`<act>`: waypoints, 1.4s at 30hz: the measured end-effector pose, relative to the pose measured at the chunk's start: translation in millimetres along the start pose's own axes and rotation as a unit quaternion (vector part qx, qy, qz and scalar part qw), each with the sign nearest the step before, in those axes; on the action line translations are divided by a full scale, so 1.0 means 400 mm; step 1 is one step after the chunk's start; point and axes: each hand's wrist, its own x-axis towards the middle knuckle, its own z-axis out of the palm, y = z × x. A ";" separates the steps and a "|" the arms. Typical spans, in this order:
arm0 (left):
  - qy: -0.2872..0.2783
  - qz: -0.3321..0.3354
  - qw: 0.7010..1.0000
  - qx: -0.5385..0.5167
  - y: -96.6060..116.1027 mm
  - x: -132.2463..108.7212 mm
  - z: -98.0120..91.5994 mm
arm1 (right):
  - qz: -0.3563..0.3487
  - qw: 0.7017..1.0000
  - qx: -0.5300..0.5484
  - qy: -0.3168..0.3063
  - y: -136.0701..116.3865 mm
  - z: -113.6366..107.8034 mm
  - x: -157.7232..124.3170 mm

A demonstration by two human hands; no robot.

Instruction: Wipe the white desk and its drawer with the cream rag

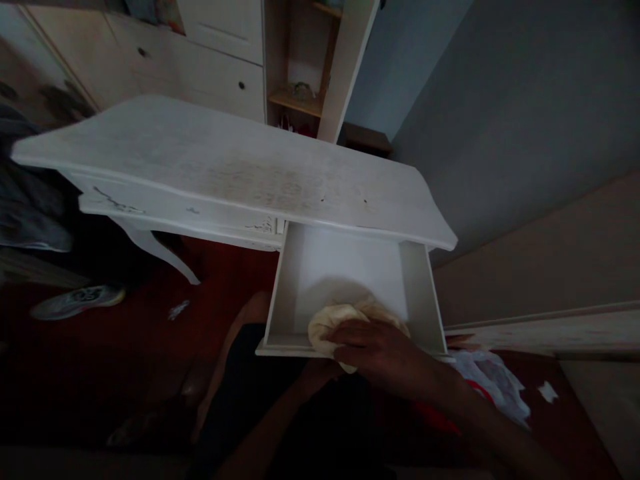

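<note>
A white drawer (420, 287) is pulled out from the right side of a white table (200, 143). My right hand (373, 343) grips a cream-coloured cloth (333, 323) at the drawer's front panel. The cloth is bunched under my fingers, and part of it hangs over the panel's top edge. Just below that edge is my left hand (320, 373), close to the outer side of the panel. Its fingers are dark and mostly hidden, so I cannot make out whether it holds the drawer.
Dark smudges mark the tabletop. A cabinet (200, 63) with an open door (350, 73) stands behind it, and a grey wall (530, 120) rises at right. On the red floor (225, 267) lie a shoe (77, 302) at left and a plastic bag (493, 380) at right.
</note>
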 end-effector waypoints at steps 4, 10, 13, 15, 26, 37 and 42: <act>-0.009 0.015 1.000 -0.023 -0.007 0.007 -0.013 | 0.052 0.999 0.003 0.017 0.025 -0.011 -0.087; -0.007 0.017 1.000 -0.007 0.004 0.000 -0.024 | 0.130 0.991 -0.005 0.032 0.125 -0.014 -0.203; -0.002 0.023 1.000 0.001 0.020 -0.013 -0.020 | 0.140 0.990 -0.011 0.028 0.183 -0.011 -0.237; -0.005 0.022 1.000 0.003 0.025 -0.017 -0.018 | 0.134 0.991 -0.021 0.022 0.222 -0.014 -0.243; -0.003 0.004 1.000 0.021 -0.047 0.043 -0.038 | 0.165 0.971 -0.172 0.024 0.437 -0.080 -0.105; -0.003 0.028 0.998 0.063 -0.018 0.026 -0.032 | 0.087 0.982 -0.149 0.073 0.484 -0.107 -0.010; -0.051 0.035 0.998 0.013 -0.017 0.022 -0.037 | 0.009 0.960 -0.031 0.279 0.411 -0.209 -0.012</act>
